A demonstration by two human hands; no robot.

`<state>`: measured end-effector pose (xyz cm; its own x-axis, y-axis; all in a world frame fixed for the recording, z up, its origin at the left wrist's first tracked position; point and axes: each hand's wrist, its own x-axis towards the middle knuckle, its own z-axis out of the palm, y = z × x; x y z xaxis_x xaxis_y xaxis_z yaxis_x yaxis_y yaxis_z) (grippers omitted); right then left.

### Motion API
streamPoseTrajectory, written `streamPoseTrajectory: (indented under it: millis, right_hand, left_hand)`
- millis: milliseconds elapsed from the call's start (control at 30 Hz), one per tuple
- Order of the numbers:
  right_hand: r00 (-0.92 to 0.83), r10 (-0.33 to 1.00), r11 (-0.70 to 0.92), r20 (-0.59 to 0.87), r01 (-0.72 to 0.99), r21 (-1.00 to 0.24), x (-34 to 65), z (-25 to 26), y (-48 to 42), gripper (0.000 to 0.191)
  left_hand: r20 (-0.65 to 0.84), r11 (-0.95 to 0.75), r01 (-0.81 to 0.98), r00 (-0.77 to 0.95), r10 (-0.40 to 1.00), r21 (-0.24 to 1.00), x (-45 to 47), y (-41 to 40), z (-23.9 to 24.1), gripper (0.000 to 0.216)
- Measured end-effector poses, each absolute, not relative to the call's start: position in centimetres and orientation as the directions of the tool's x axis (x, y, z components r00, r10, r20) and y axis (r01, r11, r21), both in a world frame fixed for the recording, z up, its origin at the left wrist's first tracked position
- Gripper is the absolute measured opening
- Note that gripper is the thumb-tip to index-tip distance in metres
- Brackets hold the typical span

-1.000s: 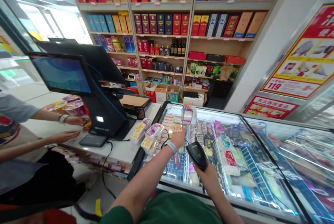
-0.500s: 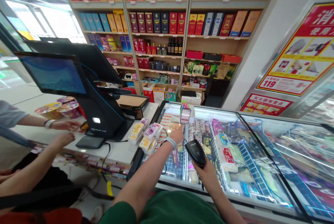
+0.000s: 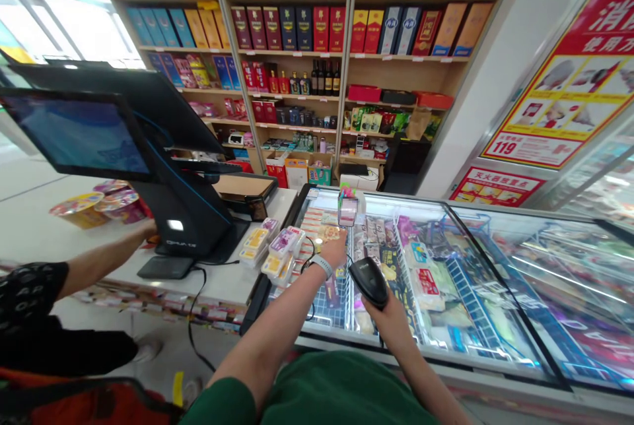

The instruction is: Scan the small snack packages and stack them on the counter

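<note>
My right hand is wrapped around a black barcode scanner, held above the glass top of the chest freezer. My left hand, with a watch with a pale band on its wrist, reaches over the freezer. One finger points up toward the lower edge of a phone, whose screen is blurred; whether it touches cannot be made out. The other fingers are partly hidden. Left of that hand, clear packs with purple and yellow labels sit stacked at the freezer's edge.
Left stands a checkout terminal on the white counter, with cup noodles beside it. Another person's arm reaches behind the terminal. A black cable hangs off the counter. Shelves of boxed bottles line the back.
The view has tilted down and shifted slightly. At left, the arm in a light sleeve is gone, and the other person's hand has moved in behind the terminal. My hands stay almost where they were.
</note>
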<state>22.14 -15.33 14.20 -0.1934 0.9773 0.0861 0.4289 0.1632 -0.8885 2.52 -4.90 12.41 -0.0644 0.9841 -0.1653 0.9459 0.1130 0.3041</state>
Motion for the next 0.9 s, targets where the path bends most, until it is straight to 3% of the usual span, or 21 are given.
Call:
streamPoseTrajectory:
  millis: [467, 900]
  right_hand:
    - [-0.191, 0.979, 0.153, 0.078, 0.419, -0.895, 22.3, 14.3, -15.6, 0.039]
    - [-0.178, 0.981, 0.144, 0.075, 0.414, -0.899, 22.2, 14.2, -15.5, 0.034]
  left_hand:
    - [-0.168, 0.114, 0.957, -0.071, 0.983, 0.265, 2.9, -5.1, 12.8, 0.071]
    - [-0.138, 0.088, 0.948, -0.047, 0.989, 0.307, 2.4, -5.2, 11.5, 0.072]
